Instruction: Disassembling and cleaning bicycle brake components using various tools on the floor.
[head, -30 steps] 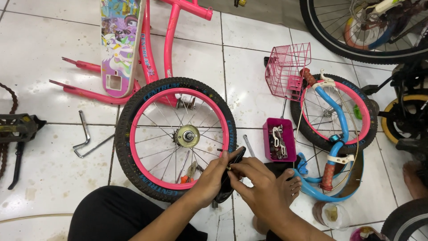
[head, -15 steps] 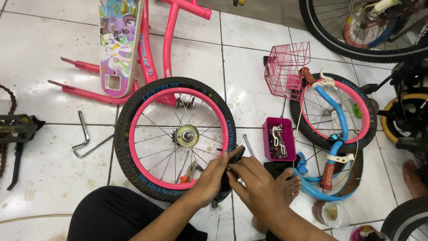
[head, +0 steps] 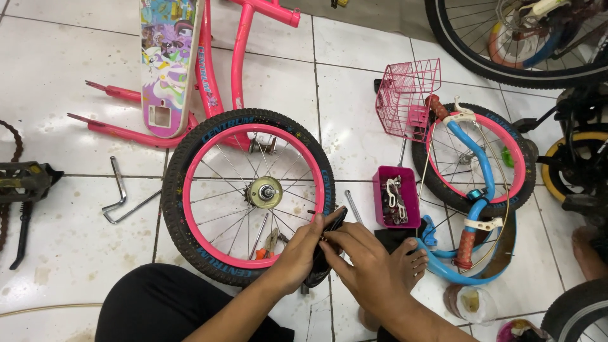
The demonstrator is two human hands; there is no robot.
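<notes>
Here, nearest first:
Left hand (head: 303,253): fingers curled shut around the near right edge of the black tyre (head: 183,190), pinching its rubber where it lifts off the rim.
Right hand (head: 367,263): lies just right of the left hand, fingers bent and gripping the same lifted stretch of tyre, fingertips touching the left hand's.
Wheel: a small wheel with a pink rim (head: 218,142), flat on the white tiled floor (head: 69,82) in the middle of the view, straight ahead of the person's dark-clad knee (head: 152,304).
Hub (head: 265,192): silver, at the wheel's centre, spokes fanning out.
Foot (head: 408,259): bare, just right of the right hand.
Parts tray (head: 396,202): small magenta box of metal bits, right of the wheel, near the hands.
Second wheel (head: 472,158): farther right, pink-rimmed, with blue handlebars (head: 481,190) lying across it.
Allen keys (head: 120,193): left of the wheel, on the floor.
Pedal and crank (head: 22,183): at the far left edge.
Basket (head: 408,98): pink wire, beyond the tray.
Frame (head: 215,63): pink bicycle frame with a cartoon-printed panel, far side of the wheel.
Large wheel (head: 506,38): black, at the far right corner.
</notes>
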